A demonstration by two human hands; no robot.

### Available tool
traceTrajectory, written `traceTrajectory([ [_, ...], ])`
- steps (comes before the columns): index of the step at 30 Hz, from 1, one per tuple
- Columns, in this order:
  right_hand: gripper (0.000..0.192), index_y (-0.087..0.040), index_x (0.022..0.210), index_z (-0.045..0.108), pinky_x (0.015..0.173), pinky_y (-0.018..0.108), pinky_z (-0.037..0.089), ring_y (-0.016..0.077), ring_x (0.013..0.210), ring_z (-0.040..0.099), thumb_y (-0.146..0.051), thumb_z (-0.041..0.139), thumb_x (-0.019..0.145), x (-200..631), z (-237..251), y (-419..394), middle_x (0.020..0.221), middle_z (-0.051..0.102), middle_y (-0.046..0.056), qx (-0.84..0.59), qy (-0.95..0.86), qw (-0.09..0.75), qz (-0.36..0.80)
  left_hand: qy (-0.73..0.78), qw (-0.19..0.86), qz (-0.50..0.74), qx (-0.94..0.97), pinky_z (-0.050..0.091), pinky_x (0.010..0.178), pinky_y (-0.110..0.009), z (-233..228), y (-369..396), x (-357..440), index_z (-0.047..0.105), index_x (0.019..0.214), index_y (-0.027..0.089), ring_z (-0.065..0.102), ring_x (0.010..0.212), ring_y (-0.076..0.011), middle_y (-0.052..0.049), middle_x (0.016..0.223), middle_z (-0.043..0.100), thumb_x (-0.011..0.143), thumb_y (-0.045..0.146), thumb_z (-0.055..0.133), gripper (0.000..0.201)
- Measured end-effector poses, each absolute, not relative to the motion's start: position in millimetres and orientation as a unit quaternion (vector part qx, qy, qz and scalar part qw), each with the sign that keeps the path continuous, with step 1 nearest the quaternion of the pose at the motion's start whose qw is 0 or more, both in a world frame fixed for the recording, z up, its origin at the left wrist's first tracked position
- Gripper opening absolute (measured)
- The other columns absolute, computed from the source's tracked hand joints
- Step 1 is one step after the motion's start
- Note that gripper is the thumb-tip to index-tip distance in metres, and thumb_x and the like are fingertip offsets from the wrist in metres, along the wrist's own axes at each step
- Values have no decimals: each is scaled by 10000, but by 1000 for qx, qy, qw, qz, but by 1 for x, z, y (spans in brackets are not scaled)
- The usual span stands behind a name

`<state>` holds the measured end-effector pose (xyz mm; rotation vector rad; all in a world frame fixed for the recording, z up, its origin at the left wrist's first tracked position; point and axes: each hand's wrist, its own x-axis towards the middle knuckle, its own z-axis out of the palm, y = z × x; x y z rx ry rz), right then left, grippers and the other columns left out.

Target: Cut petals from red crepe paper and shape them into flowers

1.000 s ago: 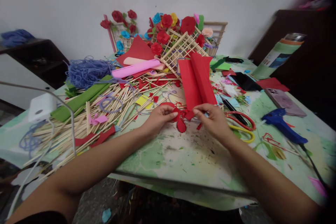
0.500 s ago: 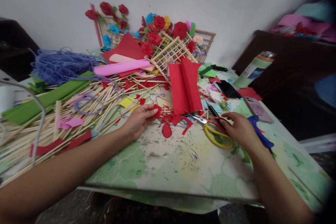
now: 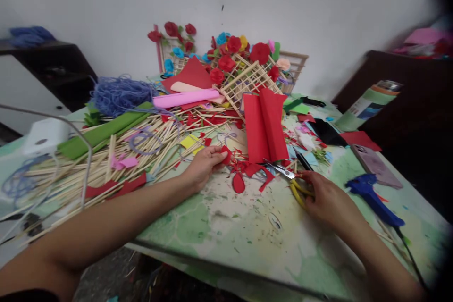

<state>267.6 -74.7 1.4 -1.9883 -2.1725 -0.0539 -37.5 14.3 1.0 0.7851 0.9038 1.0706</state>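
Your right hand lies closed over the yellow and red handles of the scissors, whose blades point towards the foot of the folded red paper and stop just short of it. Your left hand, left of that red paper, pinches a small red paper piece between thumb and fingertips, the other fingers loosely curled, while a red petal lies loose on the table just below the paper's foot; right of the paper, well apart, rests the blue glue gun
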Motion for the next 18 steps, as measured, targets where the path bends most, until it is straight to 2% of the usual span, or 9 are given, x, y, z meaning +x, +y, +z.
traceTrajectory([
  [5,483,-192,1112,538,707,343,513,256,888,653,-182,508,630,277,10,-73,973,675,97,-704,-702,108,11,394,703,488,336,479,651,-184,0,14,-37,633,815,125,591,637,-67,-16,760,664,658,155,747,197],
  [8,432,-212,1069,537,583,353,501,273,741,666,-357,591,666,279,18,-79,820,671,79,-750,-652,112,12,393,705,495,321,485,664,-193,2,14,-37,630,807,124,597,648,-75,-20,762,666,670,125,734,172],
  [10,482,-212,1026,525,516,341,480,262,638,654,-494,622,646,277,23,-83,744,652,67,-777,-616,128,23,392,706,500,313,487,661,-193,4,15,-37,625,801,121,595,646,-75,-20,756,660,685,112,720,150],
  [12,525,-209,1005,491,506,329,473,249,619,640,-559,618,634,270,27,-86,725,638,62,-767,-616,176,31,394,705,506,303,485,654,-187,5,15,-38,620,797,121,592,642,-71,-19,755,655,701,100,703,129],
  [15,514,-211,1031,441,508,307,464,222,616,611,-553,590,676,251,33,-88,698,615,38,-713,-656,242,46,400,705,504,297,481,647,-182,6,15,-38,617,795,123,595,646,-70,-25,769,661,719,104,689,107],
  [18,477,-222,1113,452,491,275,444,178,564,565,-467,590,728,227,40,-86,659,578,-4,-670,-695,247,85,399,705,503,302,478,645,-186,6,15,-38,619,788,121,599,645,-74,-26,759,662,707,115,703,117],
])
